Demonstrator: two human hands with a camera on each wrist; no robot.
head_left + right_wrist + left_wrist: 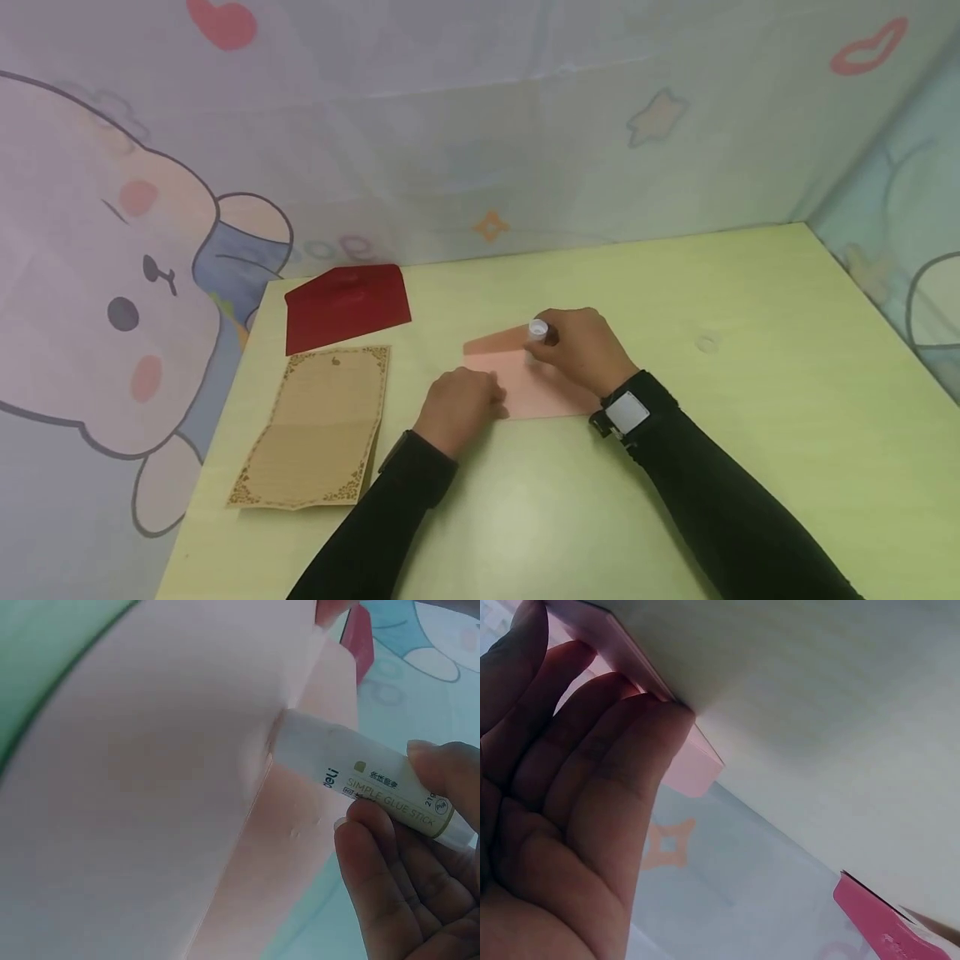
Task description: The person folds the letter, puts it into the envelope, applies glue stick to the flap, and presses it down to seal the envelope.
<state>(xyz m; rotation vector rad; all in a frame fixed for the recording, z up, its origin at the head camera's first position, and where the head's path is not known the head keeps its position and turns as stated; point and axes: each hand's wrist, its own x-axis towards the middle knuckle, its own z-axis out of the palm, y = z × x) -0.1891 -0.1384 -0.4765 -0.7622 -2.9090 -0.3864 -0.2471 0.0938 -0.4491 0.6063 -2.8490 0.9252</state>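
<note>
The right hand [585, 346] pinches a white cylindrical plastic glue stick [360, 776] against a pink paper envelope [528, 387]; the left hand [459, 407], fingers loosely bent, touches the envelope's left end. Thin paper likely creases: hold edges.

The right hand [424, 896] pinches 1 white glue stick [360, 772], its end against a pink envelope [142, 780].

Plastic glue stick [367, 776], matt pink paper envelope [150, 772]
</note>
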